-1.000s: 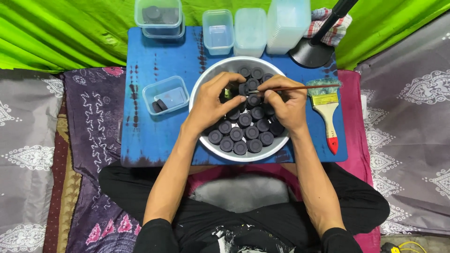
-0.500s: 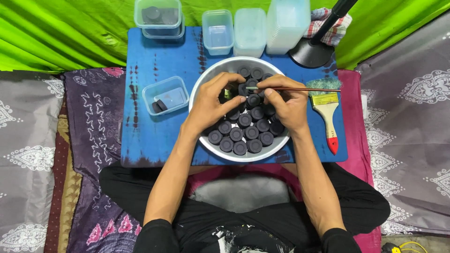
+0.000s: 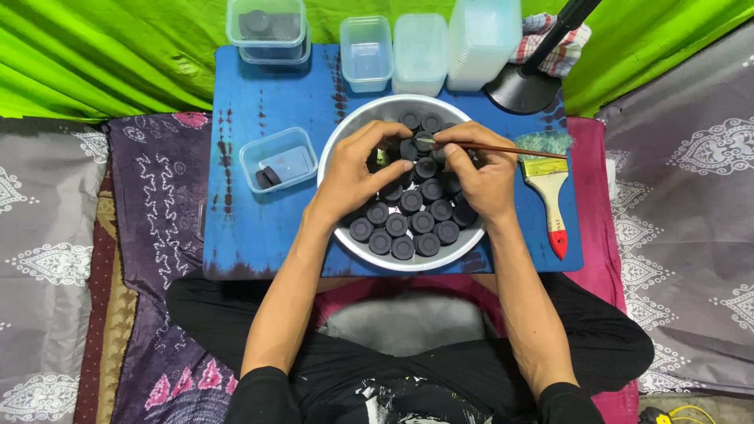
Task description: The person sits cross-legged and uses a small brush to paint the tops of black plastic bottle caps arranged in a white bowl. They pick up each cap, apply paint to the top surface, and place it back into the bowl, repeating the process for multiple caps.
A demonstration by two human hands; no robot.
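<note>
Black discs (image 3: pixel 412 224): packed in rows inside the metal bowl (image 3: pixel 345 137), at the middle of the blue board (image 3: pixel 259 94).
Left hand (image 3: pixel 353 177): over the bowl's left half, fingers curled together around one small dark piece.
Right hand (image 3: pixel 479 173): over the bowl's right half, fingers pinched on a thin stick (image 3: pixel 510 149).
Paintbrush (image 3: pixel 547 184): just right of the bowl.
Small tray (image 3: pixel 279 159): left of the bowl.
Clear containers (image 3: pixel 420 51): beyond the bowl.
</note>
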